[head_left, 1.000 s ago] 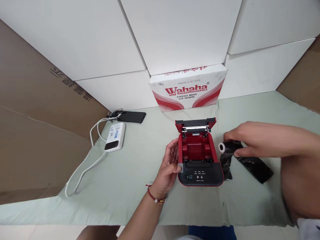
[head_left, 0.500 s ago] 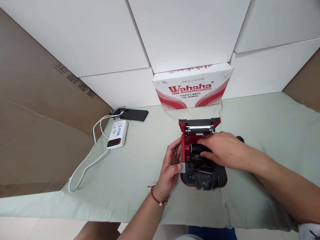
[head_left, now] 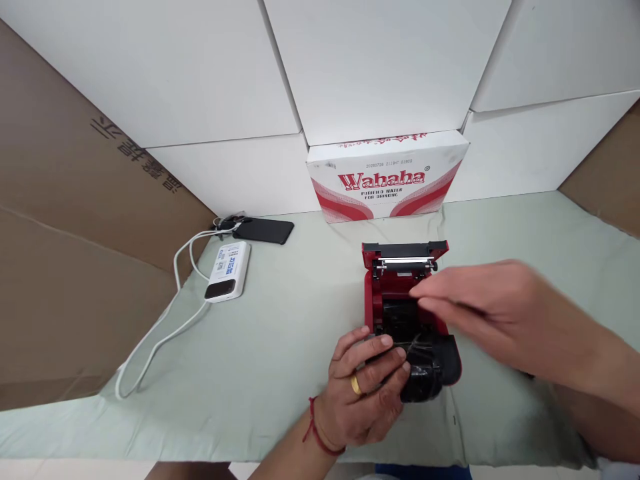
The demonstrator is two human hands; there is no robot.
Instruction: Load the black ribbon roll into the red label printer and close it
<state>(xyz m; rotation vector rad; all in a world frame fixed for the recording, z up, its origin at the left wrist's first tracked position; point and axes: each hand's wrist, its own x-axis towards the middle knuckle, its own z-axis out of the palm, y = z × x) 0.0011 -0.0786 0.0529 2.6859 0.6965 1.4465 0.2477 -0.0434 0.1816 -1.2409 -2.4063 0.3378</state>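
Note:
A red and black label printer [head_left: 369, 303] lies with its lid raised towards the back, a metal bar and roller [head_left: 405, 264] showing inside the lid. In its bay sits a black roll [head_left: 399, 313]; shiny black film [head_left: 424, 380] spreads from there over the front flap. Across the film and flap, my left hand [head_left: 367, 390] lies with its fingers stretched out; its thumb is hidden. My right hand [head_left: 500, 320], partly blurred, hovers over the printer's right side, thumb and forefinger drawn together by the roll. Whether anything is between those fingertips is not visible.
Behind the printer, a white and red Wahaha carton [head_left: 387, 180] leans against white boxes [head_left: 380, 67]. On the left are a white power bank [head_left: 229, 272] with white cables [head_left: 177, 287] and a black phone [head_left: 265, 231]. Brown cardboard walls [head_left: 75, 267] flank the green cloth [head_left: 280, 333].
My left hand has gone from the printer's left edge onto the film at the front. My right hand has let go of the roll and moved up and right. The view has shifted slightly.

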